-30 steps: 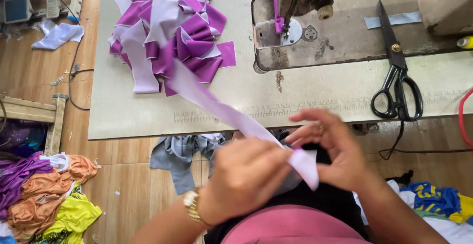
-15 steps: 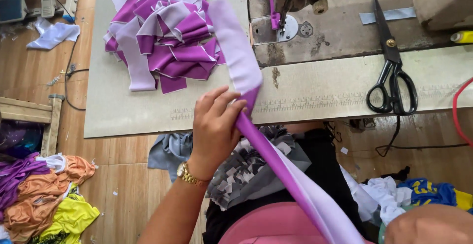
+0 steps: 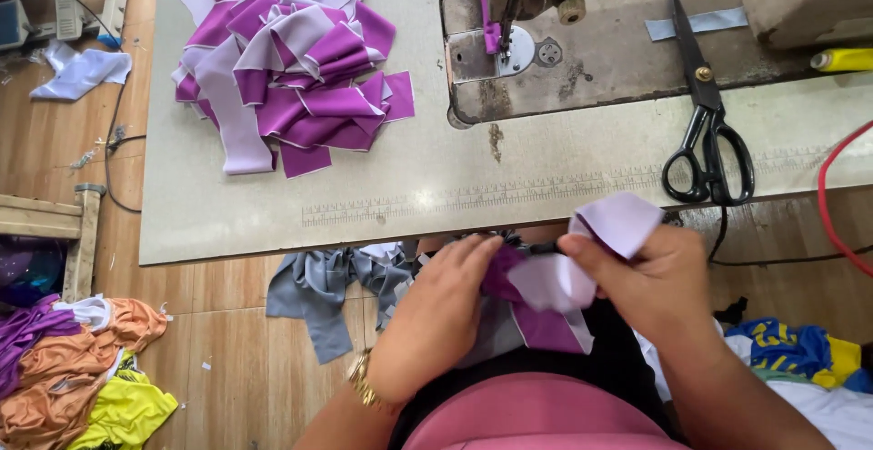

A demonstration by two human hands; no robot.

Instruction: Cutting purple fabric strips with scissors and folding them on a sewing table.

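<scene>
Hands meet over the lap, just off the tabletop (image 3: pixel 273 223) edge. Left hand (image 3: pixel 446 309) and right hand (image 3: pixel 650 277) both pinch a purple strip (image 3: pixel 582 277) with closed fingers, keeping it folded. More strips (image 3: pixel 291 68) are piled nearby; scissors (image 3: pixel 705 132) lie within reach.

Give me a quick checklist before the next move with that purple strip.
1. Both hands on the purple strip: ok, left hand and right hand pinch it.
2. Strip folded flat: not ok, it is bunched between the fingers.
3. Scissors within easy reach on the table: ok, closed.
4. Space under the sewing machine needle: not ok, purple fabric hangs there.
5. Pile of strips clear of the machine: ok.
</scene>
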